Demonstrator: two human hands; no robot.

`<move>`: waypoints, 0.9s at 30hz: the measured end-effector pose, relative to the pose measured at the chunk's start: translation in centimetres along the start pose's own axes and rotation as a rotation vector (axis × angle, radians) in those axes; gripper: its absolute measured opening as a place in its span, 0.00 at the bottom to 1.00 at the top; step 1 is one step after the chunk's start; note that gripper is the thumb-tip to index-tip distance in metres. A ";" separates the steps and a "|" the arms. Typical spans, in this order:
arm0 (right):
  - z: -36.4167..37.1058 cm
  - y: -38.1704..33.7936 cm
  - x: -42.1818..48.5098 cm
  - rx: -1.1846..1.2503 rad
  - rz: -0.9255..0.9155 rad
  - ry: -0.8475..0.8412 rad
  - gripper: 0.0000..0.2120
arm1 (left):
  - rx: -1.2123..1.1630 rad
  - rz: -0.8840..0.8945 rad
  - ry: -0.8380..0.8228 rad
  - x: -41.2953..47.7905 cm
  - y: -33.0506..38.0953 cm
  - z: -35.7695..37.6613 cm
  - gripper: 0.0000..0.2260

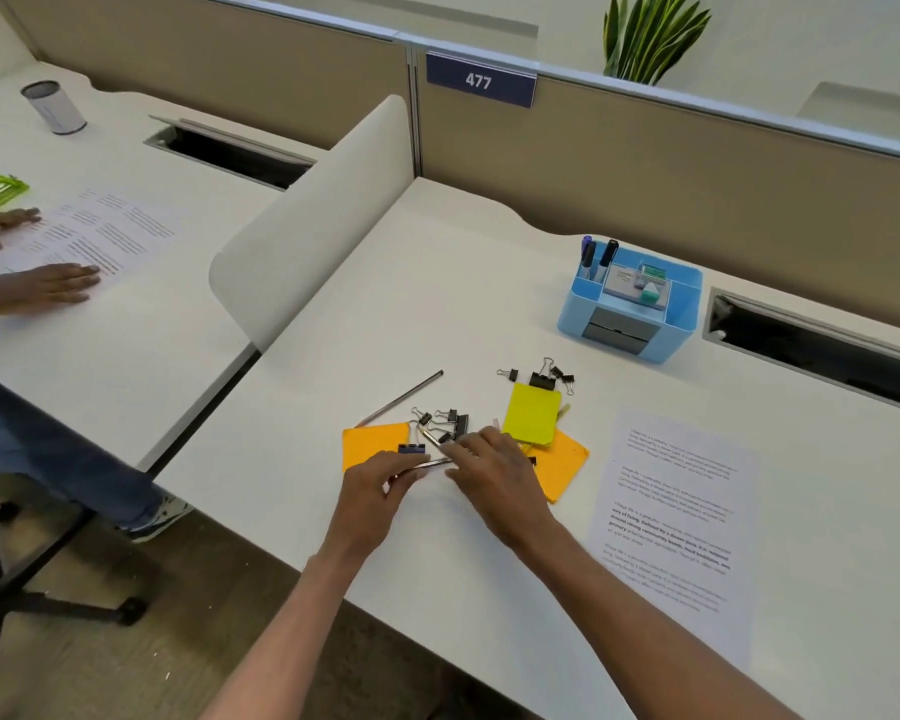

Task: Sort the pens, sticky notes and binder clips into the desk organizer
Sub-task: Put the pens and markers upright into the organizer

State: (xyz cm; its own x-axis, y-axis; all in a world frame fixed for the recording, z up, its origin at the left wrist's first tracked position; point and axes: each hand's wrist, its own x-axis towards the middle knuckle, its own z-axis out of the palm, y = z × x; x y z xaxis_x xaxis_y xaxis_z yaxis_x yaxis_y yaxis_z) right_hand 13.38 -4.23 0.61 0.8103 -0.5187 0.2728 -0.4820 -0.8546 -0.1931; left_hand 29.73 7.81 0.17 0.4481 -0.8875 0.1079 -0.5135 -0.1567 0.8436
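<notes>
A blue desk organizer [684, 324] stands at the back right of the white desk, with pens [596, 259] upright in its left slot. In the middle lie two orange sticky pads [370, 441] [567, 467], a yellow-green pad [532, 412], several black binder clips [445, 420] and more clips [541, 377]. A thin pencil [404, 396] lies apart to the left. My left hand [372, 493] pinches a slim dark pen [427, 464] at its left end. My right hand [494, 472] lies over the pen's right end, fingers curled at it.
A printed sheet [681, 522] lies on the desk to the right. A cable slot [822, 350] opens behind it. A curved white divider [307, 226] separates the neighbouring desk, where another person's hands [32, 288] rest on a paper beside a mesh cup [55, 107].
</notes>
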 end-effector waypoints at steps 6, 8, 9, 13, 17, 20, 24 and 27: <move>-3.7 3.8 3.7 0.048 -0.004 0.216 0.07 | -0.165 -0.063 0.109 3.7 1.9 0.6 0.10; -6.2 6.7 5.7 0.229 0.194 0.398 0.07 | -0.049 -0.116 0.209 5.0 0.7 0.0 0.09; -7.7 8.2 6.9 0.325 0.304 0.459 0.10 | 0.075 -0.135 0.237 5.6 -0.1 -0.3 0.10; -12.2 14.4 11.8 0.434 0.509 0.595 0.19 | 0.491 -0.290 0.132 6.9 -3.2 -1.2 0.14; -13.2 19.2 14.7 0.464 0.634 0.604 0.10 | 0.579 -0.368 0.083 7.5 -4.2 -1.3 0.13; -12.5 21.1 15.8 0.444 0.657 0.582 0.10 | 0.593 -0.374 0.106 8.1 -3.8 -1.2 0.11; -10.5 22.4 16.5 0.311 0.691 0.446 0.09 | 0.621 -0.368 0.115 8.7 -3.3 -1.1 0.10; -8.9 23.2 16.6 0.272 0.723 0.328 0.07 | 0.601 -0.358 0.138 8.7 -3.2 -0.9 0.11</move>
State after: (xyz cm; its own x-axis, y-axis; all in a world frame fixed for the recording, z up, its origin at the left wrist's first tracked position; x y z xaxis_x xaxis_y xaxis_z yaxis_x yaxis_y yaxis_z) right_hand 12.65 -32.90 9.05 0.1740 -0.9534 0.2464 -0.7145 -0.2944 -0.6346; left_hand 35.99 0.97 -1.13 0.7330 -0.6798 -0.0226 -0.6141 -0.6757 0.4079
